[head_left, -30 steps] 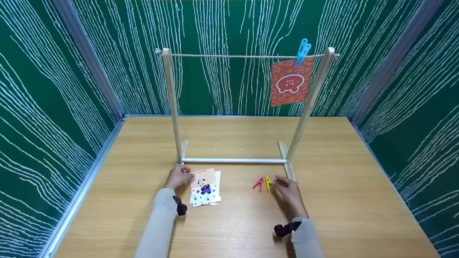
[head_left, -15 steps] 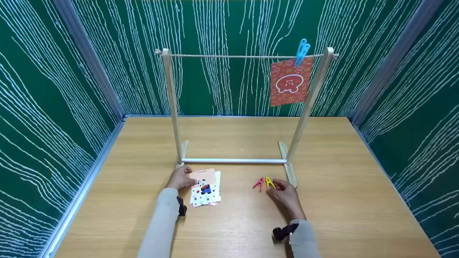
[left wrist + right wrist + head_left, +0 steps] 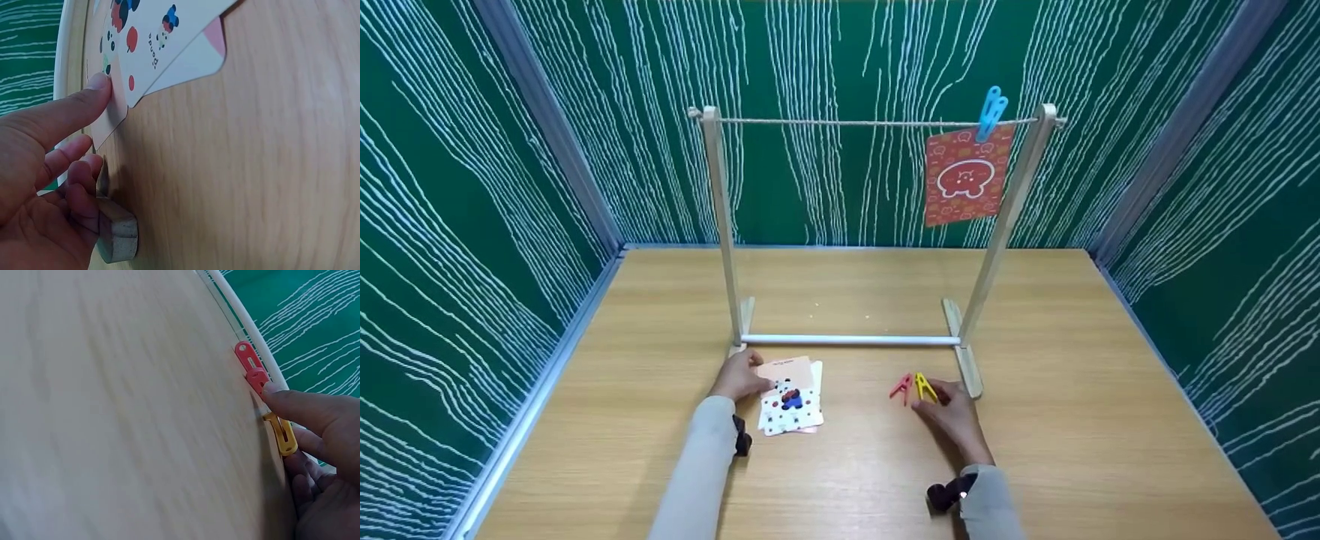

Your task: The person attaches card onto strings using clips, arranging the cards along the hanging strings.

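Observation:
My left hand (image 3: 740,376) is at the left edge of a small stack of cards. Its thumb lies on the peach-and-white panda card (image 3: 791,401) on top; in the left wrist view the fingers curl by that card's edge, pinching its corner. More cards (image 3: 194,64) stick out below it. My right hand (image 3: 956,412) reaches round a yellow clothespin (image 3: 924,388), which stands on the table between thumb and fingers. The thumb stretches past it, its tip by a pink clothespin (image 3: 251,363). In the right wrist view the fingers are beside the yellow clothespin (image 3: 283,436), without a visible pinch.
A wooden frame with a white bottom bar (image 3: 851,340) stands just behind both hands. From its rope (image 3: 847,122), a red card (image 3: 966,180) hangs at the right under a blue clothespin (image 3: 992,114). Green walls (image 3: 877,45) enclose the wooden table (image 3: 855,480).
My left hand has shifted right, its thumb now farther over the top card. My right hand has moved left, with its thumb reaching past the yellow clothespin. The hanging card has stayed in place.

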Demonstrator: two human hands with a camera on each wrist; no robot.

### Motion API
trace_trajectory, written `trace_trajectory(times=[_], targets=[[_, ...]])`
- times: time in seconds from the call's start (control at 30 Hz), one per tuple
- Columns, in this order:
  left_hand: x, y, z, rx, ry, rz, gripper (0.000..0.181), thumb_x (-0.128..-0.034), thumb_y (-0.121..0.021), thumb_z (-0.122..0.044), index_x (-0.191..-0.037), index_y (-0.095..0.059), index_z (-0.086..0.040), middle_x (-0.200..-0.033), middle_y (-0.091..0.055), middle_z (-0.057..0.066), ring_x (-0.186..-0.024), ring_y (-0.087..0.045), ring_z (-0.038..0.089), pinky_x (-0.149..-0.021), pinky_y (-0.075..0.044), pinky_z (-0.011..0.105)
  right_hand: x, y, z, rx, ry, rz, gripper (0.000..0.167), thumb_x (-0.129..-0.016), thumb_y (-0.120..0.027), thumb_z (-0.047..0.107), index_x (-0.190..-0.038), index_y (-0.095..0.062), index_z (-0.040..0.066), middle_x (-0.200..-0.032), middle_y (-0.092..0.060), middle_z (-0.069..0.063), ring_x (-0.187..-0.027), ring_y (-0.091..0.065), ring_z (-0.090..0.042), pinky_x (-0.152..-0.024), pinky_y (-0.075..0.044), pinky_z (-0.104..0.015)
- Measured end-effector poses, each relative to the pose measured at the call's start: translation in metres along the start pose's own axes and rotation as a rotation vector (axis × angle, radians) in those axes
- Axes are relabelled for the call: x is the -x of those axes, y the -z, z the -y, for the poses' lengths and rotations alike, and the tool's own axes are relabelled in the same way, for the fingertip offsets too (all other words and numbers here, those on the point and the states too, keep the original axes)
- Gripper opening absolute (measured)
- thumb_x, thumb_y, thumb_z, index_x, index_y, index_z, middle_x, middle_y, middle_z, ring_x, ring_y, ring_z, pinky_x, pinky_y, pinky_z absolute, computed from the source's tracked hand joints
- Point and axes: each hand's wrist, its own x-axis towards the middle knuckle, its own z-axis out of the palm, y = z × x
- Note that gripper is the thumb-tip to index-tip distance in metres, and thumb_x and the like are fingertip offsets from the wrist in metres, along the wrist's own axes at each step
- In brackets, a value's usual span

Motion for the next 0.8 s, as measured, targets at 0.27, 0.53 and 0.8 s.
trace_trajectory(times=[0.27,0.53,0.8], targets=[[0.0025,-0.0002,-0.0008,0.012,-0.006,0.000,0.041,-0.0707,-0.080,-0.001,-0.104,-0.057,0.000,-0.099,-0.057,0.013,-0.083,-0.051,0.021,-0.072,-0.047,0.030,0.0012,0.0000,-0.0011,-0.002,0.013,-0.005,0.048,-0.080,-0.073,0.010,-0.125,-0.060,-0.001,-0.124,-0.060,-0.021,-0.116,-0.055,-0.033,-0.102,-0.043,-0.047],[0.0055,-0.0006,0.0001,-0.036,-0.111,-0.040,0.040,-0.0677,-0.080,-0.001,-0.101,-0.058,0.006,-0.104,-0.062,0.021,-0.092,-0.056,0.028,-0.088,-0.047,0.042,0.0000,-0.0018,-0.0023,0.066,0.058,-0.046,0.045,-0.080,-0.075,0.010,-0.121,-0.062,-0.003,-0.119,-0.061,-0.021,-0.111,-0.057,-0.033,-0.096,-0.047,-0.044],[0.0070,0.0018,-0.0028,-0.030,-0.068,-0.027,0.040,-0.0701,-0.078,0.000,-0.105,-0.058,0.005,-0.107,-0.061,0.021,-0.093,-0.055,0.028,-0.088,-0.047,0.042,0.0006,-0.0035,-0.0011,0.070,0.036,-0.043,0.047,-0.081,-0.074,0.010,-0.124,-0.060,-0.003,-0.124,-0.059,-0.024,-0.118,-0.055,-0.038,-0.101,-0.044,-0.049]])
